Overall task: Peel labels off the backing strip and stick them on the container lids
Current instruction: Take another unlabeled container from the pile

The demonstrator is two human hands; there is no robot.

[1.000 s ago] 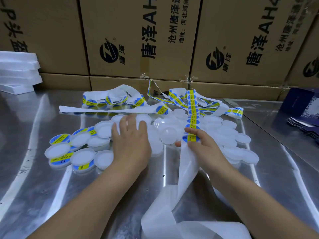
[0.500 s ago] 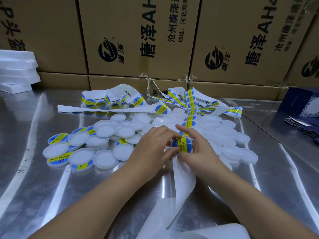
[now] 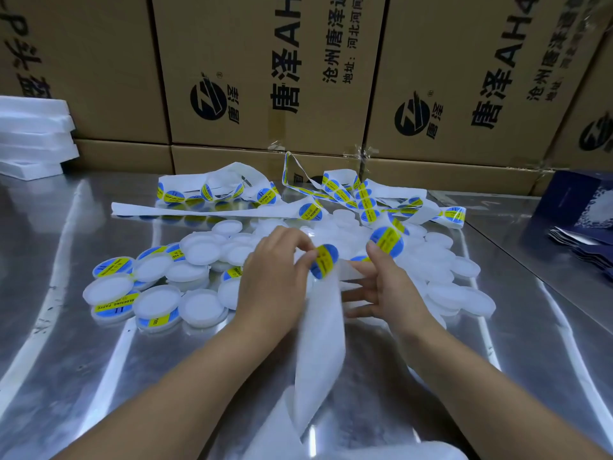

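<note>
Backing strip [image 3: 320, 353] is running up from my 6 o'clock edge between both hands, long axis 6 to 1 o'clock, with its near length stripped bare. Left hand [image 3: 275, 280] is pinching a blue-and-yellow label [image 3: 324, 264] between thumb and forefinger, the other fingers curled. The label is tilting toward 3 o'clock. I cannot tell whether it is fully clear of the strip, or whether a lid is sitting behind it. Right hand [image 3: 391, 290], at 3 o'clock of that label, is clamping the strip, thumb on top just below the next label [image 3: 386, 240] and fingers spread underneath.

Finding: the nearest bare lid [image 3: 203, 307] is lying near my left hand, at its 8 o'clock. That hand is the nearer one, so in my judgement the placing move is falling to it, travelling leftward. Labelled lids [image 3: 112, 267] are sitting farther out at 9 o'clock on the steel table [image 3: 83, 376]. Loaded label strips [image 3: 205, 190] are lying at 12 o'clock, before cardboard boxes [image 3: 265, 78].
</note>
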